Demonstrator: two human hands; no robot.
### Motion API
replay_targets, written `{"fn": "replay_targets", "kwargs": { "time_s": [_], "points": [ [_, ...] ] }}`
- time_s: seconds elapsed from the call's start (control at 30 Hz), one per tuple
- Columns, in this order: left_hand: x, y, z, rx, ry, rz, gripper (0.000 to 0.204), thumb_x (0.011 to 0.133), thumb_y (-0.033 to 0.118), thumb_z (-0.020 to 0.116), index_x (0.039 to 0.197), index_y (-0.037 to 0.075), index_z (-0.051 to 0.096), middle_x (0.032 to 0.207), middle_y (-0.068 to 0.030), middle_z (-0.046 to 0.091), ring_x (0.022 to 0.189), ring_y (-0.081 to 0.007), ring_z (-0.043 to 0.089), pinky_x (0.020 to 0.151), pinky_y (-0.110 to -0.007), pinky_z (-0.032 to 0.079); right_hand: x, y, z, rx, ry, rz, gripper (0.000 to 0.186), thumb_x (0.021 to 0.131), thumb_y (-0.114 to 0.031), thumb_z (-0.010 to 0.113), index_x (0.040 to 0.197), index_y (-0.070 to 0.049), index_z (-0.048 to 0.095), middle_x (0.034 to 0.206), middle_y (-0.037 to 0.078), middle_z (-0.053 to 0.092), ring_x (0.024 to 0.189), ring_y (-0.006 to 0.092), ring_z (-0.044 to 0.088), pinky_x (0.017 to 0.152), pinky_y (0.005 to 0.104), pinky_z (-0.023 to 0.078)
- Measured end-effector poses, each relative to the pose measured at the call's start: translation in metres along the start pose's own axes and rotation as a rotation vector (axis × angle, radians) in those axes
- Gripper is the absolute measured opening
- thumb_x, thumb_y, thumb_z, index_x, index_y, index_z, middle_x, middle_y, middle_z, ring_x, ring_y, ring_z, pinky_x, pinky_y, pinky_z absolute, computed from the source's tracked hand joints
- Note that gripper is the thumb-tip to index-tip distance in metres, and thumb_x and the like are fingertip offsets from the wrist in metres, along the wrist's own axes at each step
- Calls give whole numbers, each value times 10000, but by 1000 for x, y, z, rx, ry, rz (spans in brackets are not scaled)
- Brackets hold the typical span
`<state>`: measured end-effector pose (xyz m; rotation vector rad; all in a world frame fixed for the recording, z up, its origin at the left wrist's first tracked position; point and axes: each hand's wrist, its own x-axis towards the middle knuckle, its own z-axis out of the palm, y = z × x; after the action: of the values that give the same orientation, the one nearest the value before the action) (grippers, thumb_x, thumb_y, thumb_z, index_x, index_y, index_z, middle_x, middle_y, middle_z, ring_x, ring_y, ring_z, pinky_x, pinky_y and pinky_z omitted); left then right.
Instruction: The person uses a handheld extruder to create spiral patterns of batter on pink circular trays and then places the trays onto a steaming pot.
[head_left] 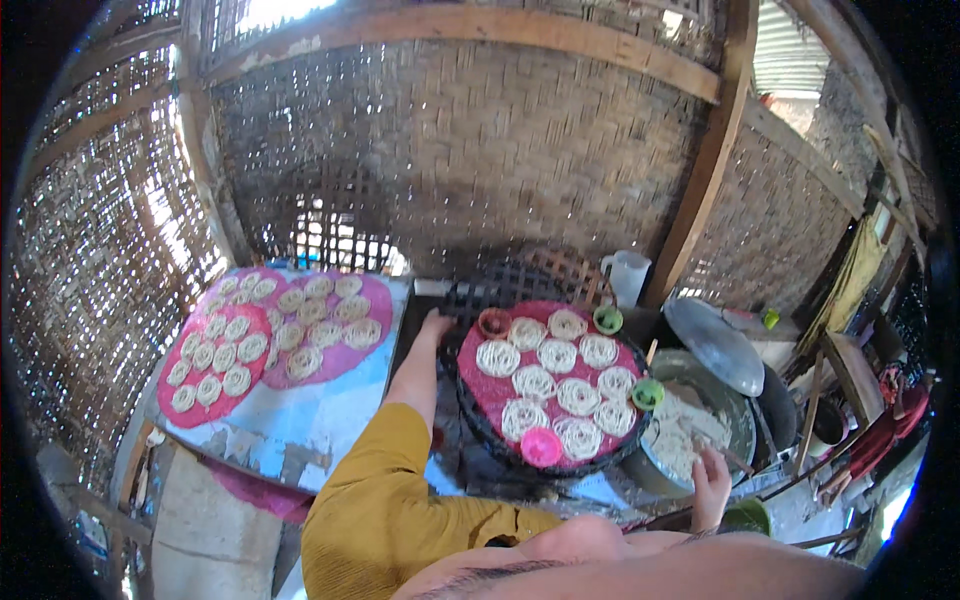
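Observation:
My right hand (711,485) is at the near rim of a large basin (747,425) holding pale, wet-looking dough or batter (675,445). Its fingers point up, slightly apart, beside a flat tool with a brown handle (738,460) lying over the basin. My left arm reaches out in a mustard sleeve, and my left hand (437,323) is by the dark rim of a round tray (465,405); its fingers cannot be made out. On the tray, a pink-red sheet (475,358) bears several pale coiled rounds (557,355), a pink cup (541,447), a brown cup (493,322) and two green cups (607,320).
More coiled rounds lie on pink sheets (330,355) across a worn blue-white table (290,425) at left. A white jug (627,277) stands behind the tray. A metal lid (713,345) leans at the basin's far side. Woven bamboo walls (450,150) enclose the space.

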<state>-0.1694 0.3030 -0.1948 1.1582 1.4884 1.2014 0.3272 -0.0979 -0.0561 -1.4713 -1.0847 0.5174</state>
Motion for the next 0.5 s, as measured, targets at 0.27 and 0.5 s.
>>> {"fn": "replay_targets", "kwargs": {
  "time_s": [0.27,0.5],
  "points": [
    [38,-60,8,184,336,-196,706,667,52,658,1253,17,266,1140,-80,447,921,-197,500,750,-358,439,-28,20,-32,-57,231,183,353,731,-51,582,1064,45,513,929,124,563,771,154,552,662,248,449],
    [-38,84,29,-56,-7,117,220,759,235,610,822,26,581,767,-55,574,697,-164,525,626,-321,425,-31,8,-18,-118,214,127,329,738,-71,587,1048,21,527,947,109,567,799,152,552,695,262,454]
  ]
}}
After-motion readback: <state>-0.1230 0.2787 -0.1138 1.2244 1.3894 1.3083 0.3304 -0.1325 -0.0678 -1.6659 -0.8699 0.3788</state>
